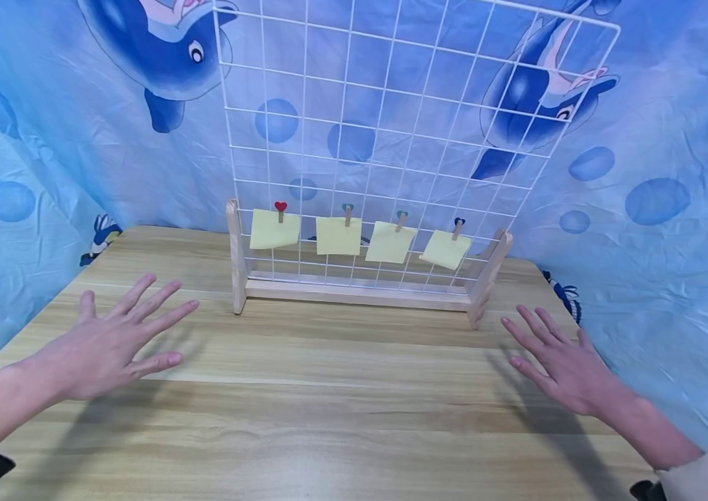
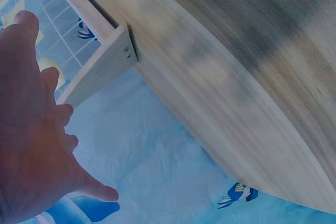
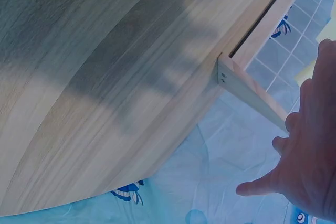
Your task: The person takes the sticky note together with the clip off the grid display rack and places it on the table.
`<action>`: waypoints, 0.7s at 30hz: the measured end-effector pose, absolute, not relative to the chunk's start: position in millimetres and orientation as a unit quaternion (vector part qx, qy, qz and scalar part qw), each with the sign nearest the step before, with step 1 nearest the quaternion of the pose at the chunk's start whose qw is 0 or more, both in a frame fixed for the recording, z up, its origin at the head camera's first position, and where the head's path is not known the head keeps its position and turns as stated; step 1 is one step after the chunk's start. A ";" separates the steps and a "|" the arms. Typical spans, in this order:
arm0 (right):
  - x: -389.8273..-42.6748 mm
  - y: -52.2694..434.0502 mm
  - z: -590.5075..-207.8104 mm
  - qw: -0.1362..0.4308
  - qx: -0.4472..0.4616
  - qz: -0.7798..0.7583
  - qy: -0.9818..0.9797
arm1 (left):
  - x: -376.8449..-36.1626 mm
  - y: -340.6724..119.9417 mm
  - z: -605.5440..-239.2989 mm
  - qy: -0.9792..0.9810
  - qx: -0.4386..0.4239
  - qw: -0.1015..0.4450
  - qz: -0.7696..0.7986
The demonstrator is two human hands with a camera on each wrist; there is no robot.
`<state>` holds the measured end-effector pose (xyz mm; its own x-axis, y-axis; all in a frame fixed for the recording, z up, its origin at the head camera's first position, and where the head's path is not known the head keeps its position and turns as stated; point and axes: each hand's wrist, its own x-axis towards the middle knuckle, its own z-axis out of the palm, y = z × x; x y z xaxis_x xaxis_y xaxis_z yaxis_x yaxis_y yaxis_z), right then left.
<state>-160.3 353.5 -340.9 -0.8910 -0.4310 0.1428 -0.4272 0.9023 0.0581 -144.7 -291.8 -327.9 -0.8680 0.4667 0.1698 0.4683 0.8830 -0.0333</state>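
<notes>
Grip slack: left hand (image 1: 113,344) and right hand (image 1: 563,365) spread flat over table (image 1: 329,403), holding nothing

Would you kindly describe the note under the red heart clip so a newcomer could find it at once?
On the wooden table stands a white wire grid in a wooden base. Four pale yellow notes hang in a row along its lower part. The note under the red heart clip is the leftmost, nearest the left hand; its neighbours' clips have teal or dark blue hearts.
</notes>
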 end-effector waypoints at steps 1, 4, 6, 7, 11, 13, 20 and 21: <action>-160.4 352.7 -340.9 0.076 0.220 -0.013 -0.972 | -144.6 -291.8 -328.1 -0.966 -0.242 0.086 -0.004; -160.5 350.2 -340.5 0.076 0.217 -0.016 -0.973 | -144.4 -291.1 -328.3 -0.966 -0.244 0.089 -0.005; -160.6 348.6 -340.5 0.077 0.215 -0.019 -0.973 | -144.5 -289.6 -328.1 -0.965 -0.244 0.092 -0.009; -160.7 347.7 -340.6 0.077 0.215 -0.019 -0.973 | -144.6 -288.7 -327.8 -0.965 -0.244 0.093 -0.012; -161.0 345.1 -340.1 0.075 0.211 -0.020 -0.974 | -144.6 -284.0 -326.5 -0.965 -0.242 0.096 -0.020; -161.3 344.3 -339.9 0.075 0.211 -0.017 -0.974 | -144.1 -282.0 -325.7 -0.965 -0.243 0.099 -0.022; -162.1 342.4 -338.8 0.083 0.225 -0.004 -0.971 | -142.1 -279.8 -324.6 -0.962 -0.250 0.103 -0.024; -161.9 342.1 -338.5 0.084 0.226 -0.002 -0.970 | -141.8 -279.7 -324.8 -0.962 -0.251 0.101 -0.025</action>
